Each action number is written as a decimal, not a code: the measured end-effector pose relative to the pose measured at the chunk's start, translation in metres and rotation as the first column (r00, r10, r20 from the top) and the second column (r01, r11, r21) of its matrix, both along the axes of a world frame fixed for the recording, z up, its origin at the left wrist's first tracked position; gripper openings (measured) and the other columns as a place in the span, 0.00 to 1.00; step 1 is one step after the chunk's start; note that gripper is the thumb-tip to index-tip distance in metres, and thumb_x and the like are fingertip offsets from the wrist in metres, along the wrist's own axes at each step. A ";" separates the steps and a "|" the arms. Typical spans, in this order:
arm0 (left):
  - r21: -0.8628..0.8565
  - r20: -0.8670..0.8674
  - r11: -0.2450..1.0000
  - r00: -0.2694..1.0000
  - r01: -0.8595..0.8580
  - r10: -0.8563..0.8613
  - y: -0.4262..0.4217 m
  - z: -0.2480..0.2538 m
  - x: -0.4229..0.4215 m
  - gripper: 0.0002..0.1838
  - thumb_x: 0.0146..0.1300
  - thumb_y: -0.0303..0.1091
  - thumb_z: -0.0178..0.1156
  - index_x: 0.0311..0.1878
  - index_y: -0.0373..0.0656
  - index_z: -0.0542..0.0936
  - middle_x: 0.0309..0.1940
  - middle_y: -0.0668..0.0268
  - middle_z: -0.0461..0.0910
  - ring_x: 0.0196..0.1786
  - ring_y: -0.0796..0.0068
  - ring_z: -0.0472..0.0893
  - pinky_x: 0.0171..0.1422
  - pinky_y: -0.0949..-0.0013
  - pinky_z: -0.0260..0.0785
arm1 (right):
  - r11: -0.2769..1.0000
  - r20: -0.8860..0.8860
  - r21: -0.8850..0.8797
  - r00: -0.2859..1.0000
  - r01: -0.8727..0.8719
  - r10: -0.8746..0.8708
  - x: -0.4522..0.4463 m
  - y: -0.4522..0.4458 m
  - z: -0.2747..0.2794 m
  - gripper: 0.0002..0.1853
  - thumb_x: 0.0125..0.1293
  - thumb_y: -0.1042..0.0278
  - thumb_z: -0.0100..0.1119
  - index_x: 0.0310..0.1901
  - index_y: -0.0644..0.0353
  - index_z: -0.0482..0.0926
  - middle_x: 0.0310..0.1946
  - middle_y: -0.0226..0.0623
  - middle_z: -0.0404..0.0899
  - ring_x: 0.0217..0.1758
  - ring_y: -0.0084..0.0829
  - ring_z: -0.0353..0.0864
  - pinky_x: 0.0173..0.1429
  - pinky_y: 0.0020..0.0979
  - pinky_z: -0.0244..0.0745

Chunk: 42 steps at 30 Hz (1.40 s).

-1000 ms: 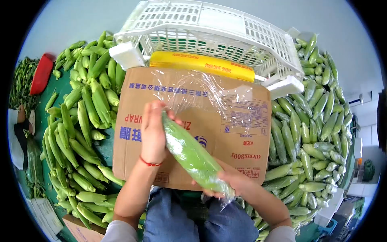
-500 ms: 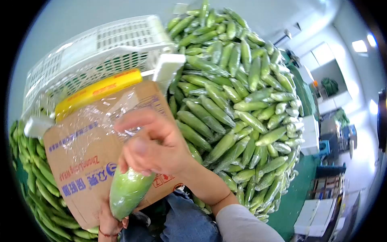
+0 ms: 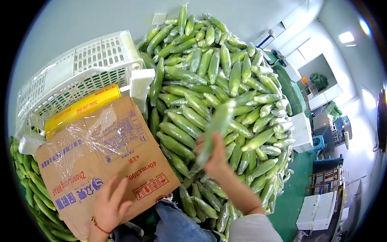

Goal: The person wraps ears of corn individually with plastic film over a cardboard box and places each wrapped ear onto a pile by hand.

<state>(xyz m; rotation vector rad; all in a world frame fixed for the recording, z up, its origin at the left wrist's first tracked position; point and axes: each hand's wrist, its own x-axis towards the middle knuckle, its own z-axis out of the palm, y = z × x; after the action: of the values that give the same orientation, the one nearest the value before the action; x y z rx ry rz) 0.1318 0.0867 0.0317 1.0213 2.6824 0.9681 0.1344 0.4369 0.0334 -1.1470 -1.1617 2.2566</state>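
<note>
My right hand (image 3: 214, 155) is wrapped round an ear of corn (image 3: 221, 121) in its green husk, covered in clear film. Both are somewhat blurred, held over a large pile of film-wrapped corn (image 3: 193, 113). My left hand (image 3: 111, 205), a red cord at its wrist, hovers over or rests on the near part of a cardboard box (image 3: 133, 161); contact is unclear. Its fingers are spread and hold nothing. Crumpled clear film (image 3: 86, 145) lies across the box top. At the box's far edge is a yellow roll of wrap (image 3: 82, 111), set between white foam blocks (image 3: 142, 82).
Behind the wrap roll, a white slatted plastic crate (image 3: 92, 54) leans on its side. Unwrapped green ears (image 3: 38, 189) are heaped at the left. Beyond the pile, white boxes (image 3: 316, 211) and equipment stand on the green floor (image 3: 284, 205).
My right hand has swung right from above the box to the pile, taking the wrapped ear along. My left hand has let go of that ear and opened. The view has shifted slightly.
</note>
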 end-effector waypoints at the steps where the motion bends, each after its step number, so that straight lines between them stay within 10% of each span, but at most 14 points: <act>1: 0.008 0.040 0.998 0.997 -0.070 0.069 -0.018 -0.009 0.008 0.33 0.54 0.31 0.67 0.66 0.40 0.72 0.63 0.50 0.69 0.63 0.48 0.71 0.67 0.54 0.65 | 0.999 -0.066 0.043 0.998 0.013 -0.011 -0.005 0.051 0.006 0.20 0.72 0.53 0.50 0.51 0.64 0.70 0.34 0.41 0.77 0.32 0.33 0.77 0.35 0.35 0.77; 7: -0.131 -0.026 0.890 0.899 -0.437 0.437 -0.088 -0.042 0.053 0.29 0.59 0.20 0.54 0.67 0.35 0.69 0.69 0.47 0.63 0.71 0.45 0.63 0.74 0.55 0.56 | 0.736 -0.543 0.340 0.761 0.586 -0.355 -0.058 0.340 0.023 0.18 0.65 0.78 0.57 0.55 0.69 0.65 0.41 0.43 0.77 0.39 0.32 0.78 0.41 0.27 0.80; 10: -0.149 -0.115 0.824 0.838 -0.546 0.534 -0.105 -0.052 0.057 0.31 0.57 0.21 0.58 0.67 0.39 0.69 0.70 0.47 0.61 0.71 0.45 0.63 0.74 0.55 0.57 | 0.831 -0.511 0.503 0.857 0.237 0.065 -0.087 0.229 -0.006 0.27 0.66 0.74 0.58 0.65 0.68 0.62 0.39 0.39 0.79 0.39 0.29 0.77 0.44 0.31 0.78; 12: -0.175 -0.066 0.731 0.749 -0.660 0.660 -0.114 -0.043 0.047 0.34 0.54 0.23 0.64 0.67 0.41 0.70 0.70 0.48 0.61 0.70 0.45 0.64 0.73 0.55 0.58 | 0.699 0.066 0.613 0.905 -0.369 0.419 -0.082 0.087 -0.030 0.29 0.67 0.68 0.60 0.67 0.65 0.64 0.51 0.41 0.79 0.53 0.32 0.79 0.60 0.33 0.74; 14: -0.098 -0.044 0.721 0.727 -0.685 0.685 -0.121 -0.027 0.025 0.35 0.54 0.24 0.65 0.68 0.43 0.70 0.72 0.46 0.59 0.70 0.44 0.64 0.74 0.55 0.57 | -0.052 0.408 0.831 0.544 -0.554 0.733 -0.058 -0.023 -0.044 0.31 0.65 0.64 0.65 0.67 0.61 0.67 0.59 0.44 0.75 0.62 0.39 0.75 0.67 0.37 0.69; 16: -0.092 -0.133 0.739 0.744 -0.667 0.655 -0.141 -0.042 -0.006 0.32 0.56 0.28 0.67 0.67 0.44 0.72 0.70 0.49 0.64 0.69 0.47 0.67 0.71 0.55 0.59 | -0.343 0.459 0.884 0.455 -0.317 0.763 -0.051 -0.102 -0.036 0.33 0.60 0.66 0.69 0.66 0.60 0.68 0.62 0.44 0.73 0.66 0.44 0.71 0.68 0.41 0.67; 21: -0.037 -0.465 0.861 0.771 -0.507 0.434 -0.162 -0.063 -0.083 0.15 0.58 0.30 0.65 0.49 0.44 0.79 0.54 0.55 0.78 0.54 0.54 0.78 0.54 0.58 0.71 | -0.353 0.311 0.935 0.568 -0.038 0.762 -0.119 -0.158 -0.069 0.07 0.61 0.71 0.65 0.39 0.61 0.80 0.50 0.42 0.80 0.57 0.49 0.76 0.61 0.41 0.72; 25: 0.133 -0.431 0.827 0.719 -0.547 0.545 -0.174 -0.063 -0.073 0.05 0.57 0.25 0.61 0.35 0.42 0.76 0.32 0.59 0.81 0.37 0.55 0.82 0.41 0.59 0.75 | -0.189 0.393 0.912 0.645 -0.364 0.656 -0.089 -0.133 -0.061 0.06 0.64 0.69 0.63 0.41 0.60 0.82 0.37 0.39 0.83 0.41 0.40 0.82 0.48 0.36 0.76; 27: 0.100 -0.299 0.785 0.734 -0.612 0.610 -0.193 -0.057 -0.034 0.06 0.55 0.25 0.61 0.35 0.43 0.75 0.31 0.59 0.79 0.36 0.56 0.82 0.39 0.59 0.75 | 0.097 0.494 0.707 0.587 -0.701 0.641 -0.057 -0.119 -0.037 0.07 0.64 0.76 0.59 0.42 0.60 0.83 0.33 0.39 0.81 0.37 0.38 0.79 0.47 0.32 0.74; 28: 0.059 -0.259 0.789 0.753 -0.612 0.604 -0.203 -0.054 -0.012 0.06 0.54 0.25 0.60 0.34 0.43 0.74 0.30 0.59 0.78 0.36 0.56 0.82 0.38 0.60 0.75 | -0.219 0.408 0.900 0.555 -0.376 0.725 -0.046 -0.099 -0.049 0.06 0.62 0.79 0.58 0.40 0.61 0.81 0.31 0.40 0.78 0.36 0.38 0.77 0.43 0.32 0.72; 32: 0.118 -0.336 0.924 0.862 -0.362 0.381 -0.204 -0.040 0.076 0.07 0.54 0.27 0.59 0.37 0.44 0.76 0.34 0.64 0.79 0.39 0.61 0.82 0.42 0.63 0.77 | -0.441 0.584 0.804 0.391 -0.400 0.711 0.002 -0.079 -0.030 0.01 0.65 0.79 0.54 0.37 0.65 0.75 0.29 0.37 0.76 0.32 0.30 0.77 0.36 0.30 0.69; 37: 0.183 -0.261 0.834 0.792 -0.520 0.551 -0.177 -0.076 0.167 0.11 0.52 0.26 0.62 0.40 0.41 0.77 0.40 0.58 0.80 0.46 0.58 0.82 0.48 0.61 0.77 | -0.431 0.678 0.591 0.131 -0.682 0.724 0.032 -0.091 -0.030 0.00 0.64 0.80 0.54 0.36 0.66 0.74 0.25 0.36 0.75 0.27 0.26 0.76 0.34 0.28 0.70; 40: 0.041 -0.162 0.750 0.736 -0.660 0.657 -0.185 -0.114 0.188 0.14 0.49 0.27 0.64 0.41 0.38 0.78 0.41 0.55 0.80 0.47 0.54 0.80 0.52 0.57 0.74 | -0.414 0.668 0.599 0.142 -0.685 0.731 0.034 -0.097 -0.043 0.01 0.64 0.79 0.56 0.35 0.67 0.75 0.25 0.36 0.76 0.27 0.25 0.76 0.34 0.26 0.71; 42: 0.114 -0.164 0.147 0.128 -0.983 0.978 -0.187 -0.176 0.210 0.26 0.53 0.29 0.66 0.56 0.35 0.71 0.54 0.47 0.73 0.59 0.46 0.71 0.66 0.51 0.63 | -0.381 0.659 0.585 0.145 -0.717 0.738 0.031 -0.097 -0.043 0.02 0.64 0.79 0.56 0.35 0.67 0.75 0.24 0.36 0.76 0.27 0.25 0.77 0.34 0.26 0.71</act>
<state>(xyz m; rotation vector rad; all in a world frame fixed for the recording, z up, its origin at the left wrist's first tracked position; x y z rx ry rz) 0.3418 -0.1002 -0.1444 -1.1052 3.3638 0.8788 0.1651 0.3399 -0.0099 0.5188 -3.2839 1.2887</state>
